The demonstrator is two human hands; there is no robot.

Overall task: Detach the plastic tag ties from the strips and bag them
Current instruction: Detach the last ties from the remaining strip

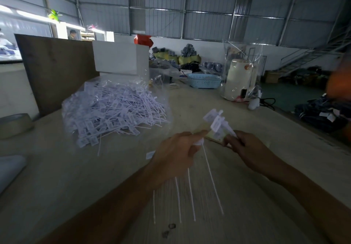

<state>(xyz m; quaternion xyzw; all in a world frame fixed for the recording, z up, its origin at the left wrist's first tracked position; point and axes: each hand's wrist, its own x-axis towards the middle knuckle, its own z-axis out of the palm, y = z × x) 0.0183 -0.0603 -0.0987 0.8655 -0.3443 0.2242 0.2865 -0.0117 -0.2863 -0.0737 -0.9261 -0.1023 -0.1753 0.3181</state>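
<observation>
My left hand (175,151) is closed on several loose white tag ties (190,192), whose thin tails hang down below the fist toward me. My right hand (242,145) pinches the lower end of a white plastic strip (218,123) that still carries a few tag heads and sticks up between both hands. To the left on the table lies a clear plastic bag (114,109) heaped with many detached white tag ties, its mouth facing my hands. One loose tag (150,154) lies on the table just left of my left hand.
A wooden table (76,186) carries a tape roll (14,125) at the far left, a brown board (57,69) and white box (119,57) behind the bag, a blue basket (204,80) and a cream jug in plastic wrap (240,78) at the back right.
</observation>
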